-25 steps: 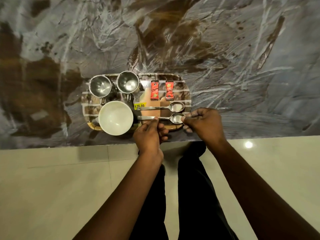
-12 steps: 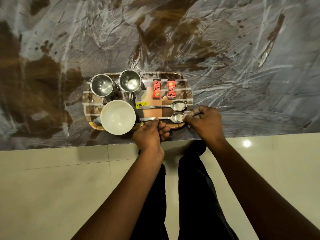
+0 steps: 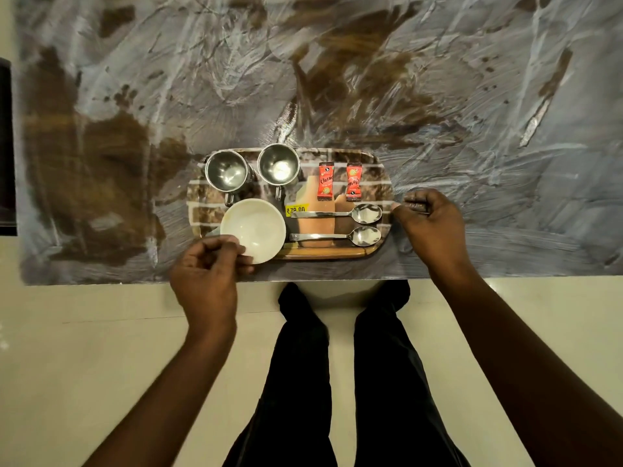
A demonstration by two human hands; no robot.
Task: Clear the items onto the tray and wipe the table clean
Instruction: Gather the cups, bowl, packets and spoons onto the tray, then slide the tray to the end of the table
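**Seven items loaded on the brick-patterned rectangular tray (image 3: 376, 173), which looks ready to move**

Clearing looks finished, judging by how things lie. Two round steel cups (image 3: 224, 171) stand side by side along the tray's far-left edge, their handles turned toward the person. A round white bowl (image 3: 256, 227) sits just in front of them at the near-left corner. Two red sachets (image 3: 325, 182) lie next to each other at the far right. Below them two steel spoons (image 3: 337, 214) lie parallel, their heads to the right, just beside a yellow price sticker (image 3: 296, 209). The tall pieces are grouped at one end and the flat pieces laid in line at the other, which probably keeps anything from rolling or knocking when the tray is moved.

The left hand (image 3: 205, 267) is at the near-left corner with its fingers curled, overlapping the white bowl's near rim. It hides that corner, so I cannot tell whether it grips the tray, touches the bowl or holds nothing. The right hand (image 3: 428, 224) is at the tray's right end, fingers also curled, with one fingertip right at the rim. Whether it has pinched the rim I cannot tell.

One hand at each end suggests a two-handed lift or slide, which would keep the load level so the steel cups stay upright.

The tray rests on the grey-and-brown streaked table (image 3: 472, 112), close to its front edge. Wiping appears to be the step still left, and no cloth is in view.
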